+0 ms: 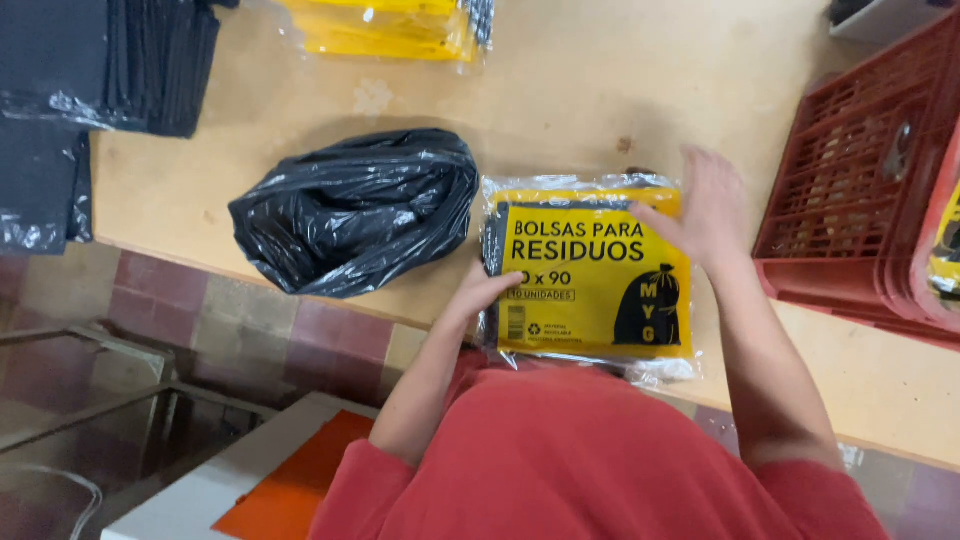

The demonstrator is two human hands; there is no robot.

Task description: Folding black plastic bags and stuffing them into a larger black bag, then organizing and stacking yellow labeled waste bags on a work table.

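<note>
A flat clear-plastic pack with a yellow printed label and black bags inside [590,285] lies on the wooden table [620,90] at its near edge. My left hand [484,292] touches the pack's left edge, fingers resting on it. At the pack's upper right corner my right hand [704,210] presses down, fingers spread over the plastic. To the left of the pack sits a crumpled heap of black plastic bags [358,210], a little apart from my left hand.
A red plastic crate [860,190] stands at the right. More yellow-labelled packs [390,28] lie at the table's far side. Stacks of black folded bags [95,70] fill the top left. Below the table edge are tiled floor and a white and orange box [260,480].
</note>
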